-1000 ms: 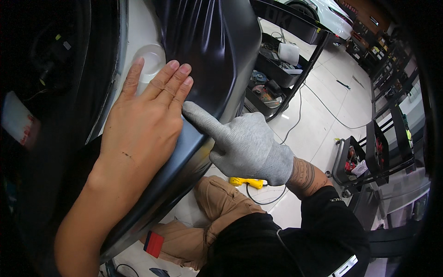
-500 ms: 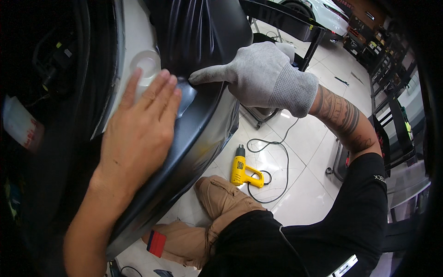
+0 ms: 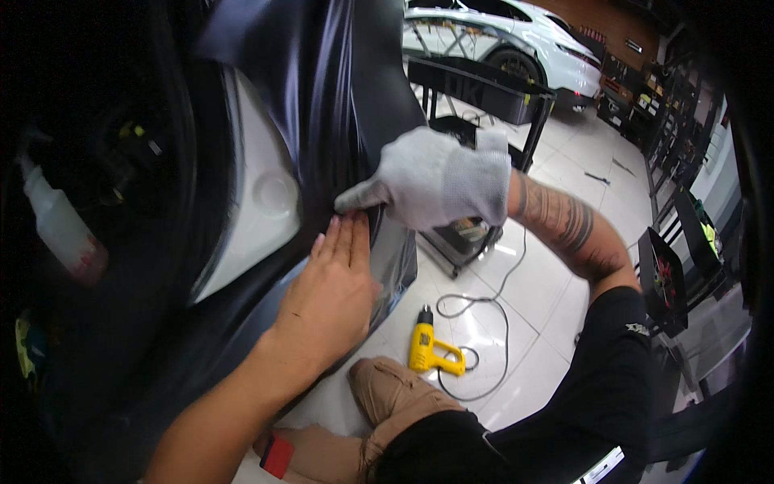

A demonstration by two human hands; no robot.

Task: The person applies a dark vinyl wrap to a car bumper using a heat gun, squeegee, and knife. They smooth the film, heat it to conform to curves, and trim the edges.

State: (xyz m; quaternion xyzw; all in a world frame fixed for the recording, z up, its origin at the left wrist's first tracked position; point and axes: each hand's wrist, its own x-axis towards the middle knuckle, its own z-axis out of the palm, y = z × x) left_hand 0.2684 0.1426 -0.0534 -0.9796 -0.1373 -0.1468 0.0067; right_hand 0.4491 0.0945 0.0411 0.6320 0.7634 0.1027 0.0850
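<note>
My bare left hand lies with fingers straight and together on dark, glossy film draped over a car body. Its fingertips meet the index finger of my right hand, in a grey glove, which presses the film from the right. That hand's other fingers are curled; whatever they might hold is hidden. Creases run down the film above both hands. To their left shows a white panel with a round recess. A yellow heat gun lies on the floor below. A red squeegee rests at my trouser leg.
A spray bottle sits in the dark cavity at left. Beyond my right hand stands a black tool cart, a white car behind it. Another trolley is at right. A loose cable curls over the floor tiles.
My left hand has moved rightward from beside the white recess onto the film, under my right fingertip. My right hand rose, then came lower with it. The view has shifted, showing more white car.
</note>
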